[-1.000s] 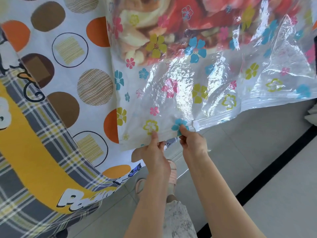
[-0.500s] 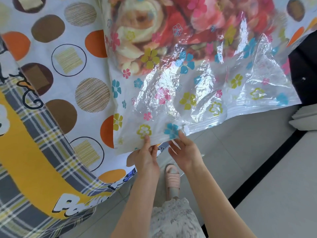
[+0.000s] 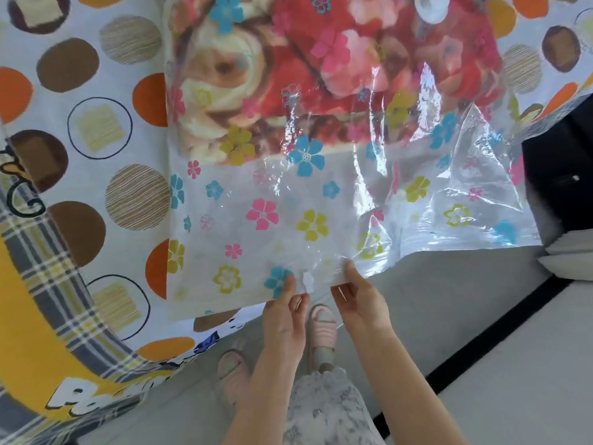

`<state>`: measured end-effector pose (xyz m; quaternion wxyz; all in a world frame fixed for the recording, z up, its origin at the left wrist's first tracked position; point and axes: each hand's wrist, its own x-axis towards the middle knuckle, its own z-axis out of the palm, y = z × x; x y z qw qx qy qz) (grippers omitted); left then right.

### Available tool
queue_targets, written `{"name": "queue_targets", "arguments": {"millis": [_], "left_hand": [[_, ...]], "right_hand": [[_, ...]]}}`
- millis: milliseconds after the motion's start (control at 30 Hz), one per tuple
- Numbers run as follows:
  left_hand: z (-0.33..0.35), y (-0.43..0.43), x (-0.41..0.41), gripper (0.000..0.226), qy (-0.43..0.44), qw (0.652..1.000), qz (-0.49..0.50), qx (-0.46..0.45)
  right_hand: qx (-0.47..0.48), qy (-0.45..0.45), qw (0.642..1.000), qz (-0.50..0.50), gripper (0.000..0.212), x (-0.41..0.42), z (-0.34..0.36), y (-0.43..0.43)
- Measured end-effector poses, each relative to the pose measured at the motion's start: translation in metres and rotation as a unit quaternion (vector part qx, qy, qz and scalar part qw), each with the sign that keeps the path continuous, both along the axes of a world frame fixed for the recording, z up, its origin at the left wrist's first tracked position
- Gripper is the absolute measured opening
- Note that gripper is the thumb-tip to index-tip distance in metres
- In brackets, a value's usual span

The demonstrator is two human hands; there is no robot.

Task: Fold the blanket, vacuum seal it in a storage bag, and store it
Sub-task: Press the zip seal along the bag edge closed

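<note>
Nearest are the person's pale patterned trousers [image 3: 321, 409] and two pink slippers [image 3: 322, 327] on a grey floor [image 3: 449, 300]. A black strip [image 3: 481, 354] crosses the floor on the right. At the near left a plaid and yellow quilt [image 3: 32, 316] hangs over the bed's edge. A sheet [image 3: 96, 130] printed with brown and orange circles lies under it.

Both forearms reach forward from the bottom, close together and nearly parallel. The left hand [image 3: 284, 313] pinches the near edge of the bag [image 3: 288, 203], thumb on top and fingers curled beneath, just left of a small white slider [image 3: 307, 281] on the seal. The right hand [image 3: 361, 303] holds the same edge just right of the slider, with its thumb laid up onto the plastic and its fingers tucked under. The hands are near each other but apart, with the slider between them.

The bag is clear plastic printed with pink, blue and yellow flowers. It lies flat on the sheet, and its near edge overhangs the bed above the floor. Left of the hands the edge lies smooth. To the right the plastic is creased and puckered, catching glare.

The folded blanket [image 3: 321, 69], red and cream with large blooms, sits inside the far half of the bag, well back from the seal. A white round valve [image 3: 430, 6] shows at the far edge, above the blanket. On the right, past the bag's corner, are a dark gap [image 3: 558, 175] and something white and stacked [image 3: 568, 261]; I cannot tell what it is.
</note>
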<state>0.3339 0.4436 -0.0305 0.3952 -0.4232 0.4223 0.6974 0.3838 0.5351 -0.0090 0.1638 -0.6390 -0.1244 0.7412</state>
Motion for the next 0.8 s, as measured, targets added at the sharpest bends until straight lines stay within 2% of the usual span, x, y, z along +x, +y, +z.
{"name": "queue_targets", "arguments": {"millis": [133, 267, 333, 533, 700, 800], "left_hand": [[0.002, 0.009, 0.009, 0.010, 0.057, 0.996, -0.054, -0.045], [-0.001, 0.012, 0.012, 0.015, 0.095, 0.994, -0.014, -0.048], [-0.004, 0.011, 0.013, 0.013, 0.116, 0.991, -0.032, -0.061], [-0.006, 0.006, 0.013, 0.021, 0.175, 0.972, -0.132, -0.085], [-0.003, 0.002, 0.013, 0.035, 0.234, 0.938, -0.218, -0.134], [-0.005, 0.001, 0.013, 0.037, 0.239, 0.934, -0.223, -0.143]], "right_hand": [[0.000, -0.019, 0.999, 0.029, 0.014, 0.002, -0.003, 0.005], [-0.025, 0.003, 0.996, 0.083, 0.005, 0.009, -0.006, -0.004], [-0.025, 0.014, 0.994, 0.107, 0.004, 0.013, -0.008, -0.007], [0.046, -0.011, 0.942, 0.331, 0.024, 0.002, -0.009, -0.018], [0.165, -0.048, 0.927, 0.334, 0.036, 0.000, -0.012, -0.035], [0.181, -0.074, 0.934, 0.299, 0.042, -0.005, -0.014, -0.044]]}}
